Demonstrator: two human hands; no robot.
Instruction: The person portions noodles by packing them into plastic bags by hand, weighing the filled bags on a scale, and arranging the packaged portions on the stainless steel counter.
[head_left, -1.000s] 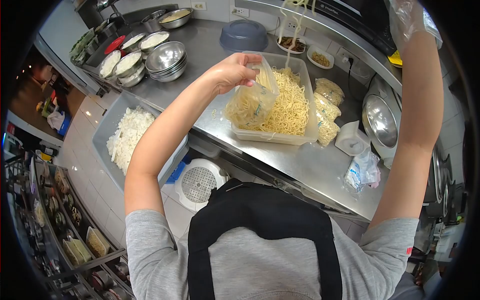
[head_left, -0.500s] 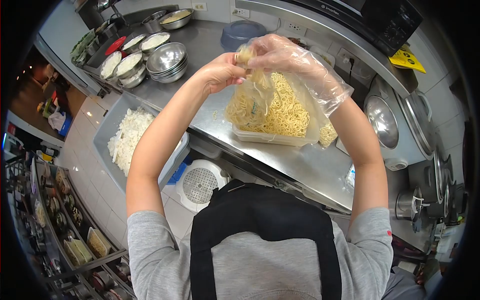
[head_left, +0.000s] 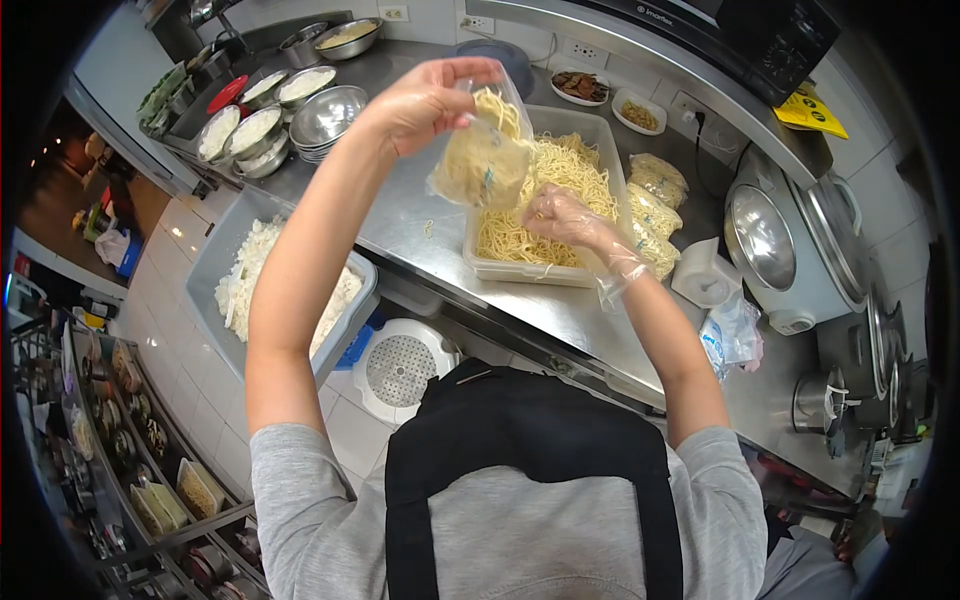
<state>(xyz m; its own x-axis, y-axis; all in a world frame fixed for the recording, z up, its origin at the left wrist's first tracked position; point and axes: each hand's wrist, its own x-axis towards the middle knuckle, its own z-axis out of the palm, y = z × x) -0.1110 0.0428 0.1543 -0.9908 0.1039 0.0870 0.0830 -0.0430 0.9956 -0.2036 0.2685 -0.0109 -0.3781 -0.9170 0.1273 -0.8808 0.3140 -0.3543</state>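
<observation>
Over the steel counter (head_left: 425, 225), we hold a clear plastic bag (head_left: 485, 165) up in our L hand (head_left: 435, 95), thumb & fingers gripping it near the top. Noodles fill its lower part, w/ more strands up toward the mouth, which isn't tied. It hangs just above the L side of the pale plastic tub (head_left: 530, 272), not set down.

Our R hand (head_left: 565, 215), in a clear glove, is low at the loose noodles (head_left: 570, 175) in that tub. Its fingers are bent inward; can't tell if they're closed or gripping any strands.

Progress, approx: a few bagged packs (head_left: 655, 217) lie on the counter just beside the tub's R side; exact no. unclear, as they overlap. The bag in hand is part-filled, we'd judge, & open. Loose noodles cover much of the tub, so a good qty is unbagged.

Nearby, R of the packs, are a white container (head_left: 705, 275) & a crumpled plastic bundle (head_left: 730, 330). Behind the tub: 2 white dishes w/ food, one darker (head_left: 580, 87), one paler (head_left: 638, 112).
</observation>
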